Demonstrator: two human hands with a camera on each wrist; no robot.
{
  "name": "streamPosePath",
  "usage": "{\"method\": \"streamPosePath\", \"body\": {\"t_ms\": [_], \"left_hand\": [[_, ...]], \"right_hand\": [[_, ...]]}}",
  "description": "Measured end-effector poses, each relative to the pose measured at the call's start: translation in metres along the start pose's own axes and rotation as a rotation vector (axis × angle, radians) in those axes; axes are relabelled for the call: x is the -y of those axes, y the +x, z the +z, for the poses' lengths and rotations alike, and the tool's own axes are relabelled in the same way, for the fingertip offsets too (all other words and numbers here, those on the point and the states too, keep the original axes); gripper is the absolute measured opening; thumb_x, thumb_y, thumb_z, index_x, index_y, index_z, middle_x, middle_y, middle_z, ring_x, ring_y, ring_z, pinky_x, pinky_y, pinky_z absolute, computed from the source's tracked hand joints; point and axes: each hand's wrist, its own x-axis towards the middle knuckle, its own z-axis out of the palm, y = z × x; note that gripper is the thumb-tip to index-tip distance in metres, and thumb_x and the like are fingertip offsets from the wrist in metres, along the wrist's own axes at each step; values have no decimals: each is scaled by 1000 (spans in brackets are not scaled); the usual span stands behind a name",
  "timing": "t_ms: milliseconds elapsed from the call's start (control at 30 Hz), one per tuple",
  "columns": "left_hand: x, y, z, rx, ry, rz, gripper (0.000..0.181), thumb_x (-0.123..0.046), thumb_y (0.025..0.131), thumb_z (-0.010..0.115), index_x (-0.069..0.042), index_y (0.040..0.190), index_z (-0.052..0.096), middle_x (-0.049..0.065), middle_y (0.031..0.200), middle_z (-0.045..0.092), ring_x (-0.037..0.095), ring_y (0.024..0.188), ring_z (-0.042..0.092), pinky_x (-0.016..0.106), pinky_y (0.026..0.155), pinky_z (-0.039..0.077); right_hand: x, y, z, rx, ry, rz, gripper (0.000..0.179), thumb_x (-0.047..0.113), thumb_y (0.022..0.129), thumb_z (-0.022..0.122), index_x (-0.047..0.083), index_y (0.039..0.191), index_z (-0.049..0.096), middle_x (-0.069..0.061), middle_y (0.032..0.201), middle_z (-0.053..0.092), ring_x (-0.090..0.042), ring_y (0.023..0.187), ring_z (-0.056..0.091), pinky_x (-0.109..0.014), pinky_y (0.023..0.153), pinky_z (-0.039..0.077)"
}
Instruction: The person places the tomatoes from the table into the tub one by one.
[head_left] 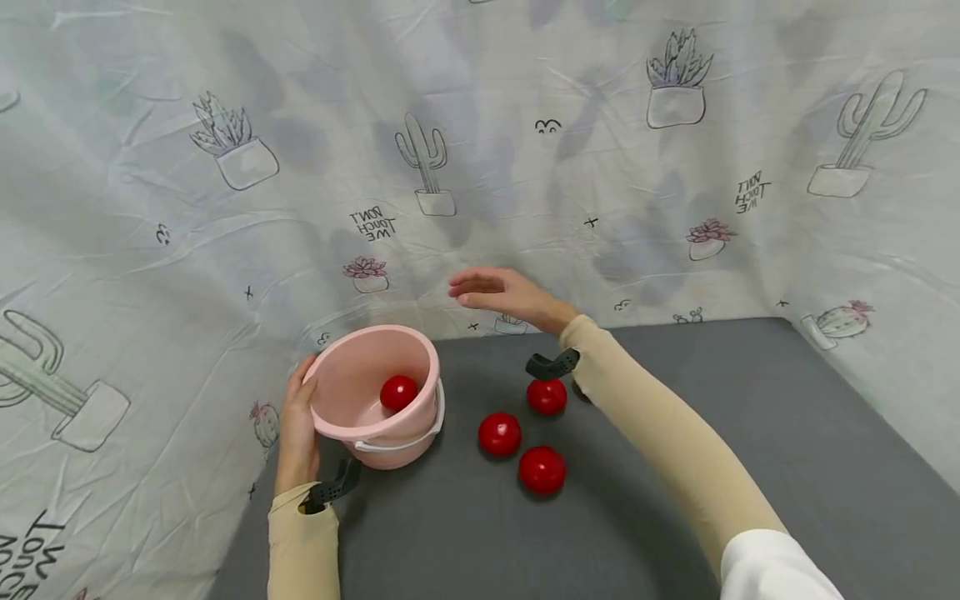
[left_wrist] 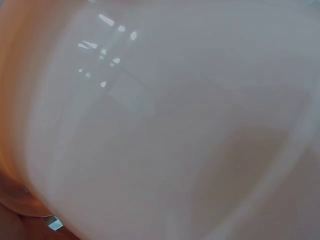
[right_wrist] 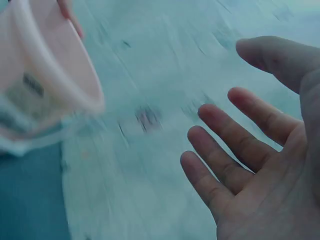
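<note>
I see 1 ball (head_left: 399, 393) in bucket (head_left: 348, 367), 3 balls (head_left: 499, 435) on desk (head_left: 435, 533) prob. left; L hand (head_left: 298, 421) grips bucket, R hand (head_left: 513, 297) empty, fingers (right_wrist: 241, 137) spread.

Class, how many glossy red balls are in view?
4: one glossy red ball inside the pink plastic bucket; three on the grey table: far ball, middle ball, near ball. The beige-sleeved right arm may hide more.

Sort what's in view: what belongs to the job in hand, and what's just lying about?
Likely in the job: pink bucket, held by the left hand; red ball inside it; three loose red balls.

Probably not: dark object partly hidden behind right sleeve; patterned sheet.
</note>
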Motion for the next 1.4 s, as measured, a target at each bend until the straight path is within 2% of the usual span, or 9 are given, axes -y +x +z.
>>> {"method": "streamPosePath", "body": {"t_ms": [267,433,600,700,800,867,1000,1233,1400], "left_hand": [[-1,5,1,-12,-20,-3,52,-34,110,31,-28,161,27,-3,168,25,20,153,26,46,127,21],[-5,10,2,-20,-19,6,52,-37,109,32,-30,161,27,-4,168,24,21,153,27,46,127,24],[-6,10,3,-30,-31,4,51,-36,109,33,-30,160,30,-4,168,25,20,151,29,46,126,24],[-3,10,4,-29,-43,13,50,-34,110,33,-28,159,31,-2,167,27,20,150,30,45,125,25],[0,10,6,-30,-46,14,51,-34,109,34,-26,159,31,-1,166,29,20,149,32,45,125,26],[1,9,6,-33,-37,12,50,-35,109,34,-27,159,32,-2,165,30,20,149,33,45,125,27],[1,8,7,-34,-25,10,50,-37,109,35,-30,158,33,-3,165,31,20,149,32,46,125,27],[1,10,8,-28,-26,4,50,-35,109,35,-31,158,33,-4,166,30,19,149,32,45,125,27],[3,7,6,-33,-21,-12,50,-37,109,34,-32,158,32,-6,166,27,19,150,30,47,126,25]], "right_hand": [[-73,-79,-71,-282,65,38,48,33,103,58,14,147,49,-13,149,51,-20,135,51,-48,120,34],[-118,-109,-91,-405,92,71,50,37,104,55,12,147,47,-8,147,53,-18,136,51,-52,121,31],[-155,-127,-80,-438,125,107,54,37,104,55,8,149,45,-10,149,50,-16,135,52,-54,120,33],[-173,-133,-68,-444,152,147,58,38,104,55,6,151,41,-18,154,44,-4,128,52,-33,118,38],[-188,-135,-60,-442,162,185,63,39,104,55,3,152,38,-22,156,41,5,121,52,-12,104,41],[-194,-137,-56,-442,161,184,65,37,104,56,-1,153,36,-24,156,42,6,120,53,-7,98,41],[-199,-140,-51,-449,119,181,65,36,102,59,1,152,38,-20,155,45,-1,126,52,-8,98,42],[-203,-147,-47,-433,4,204,67,34,98,66,9,153,39,-15,157,43,-31,141,40,-11,96,43],[-204,-146,-44,-409,-37,227,68,34,95,70,11,153,41,-13,157,43,-32,137,42,-20,97,46]]}}
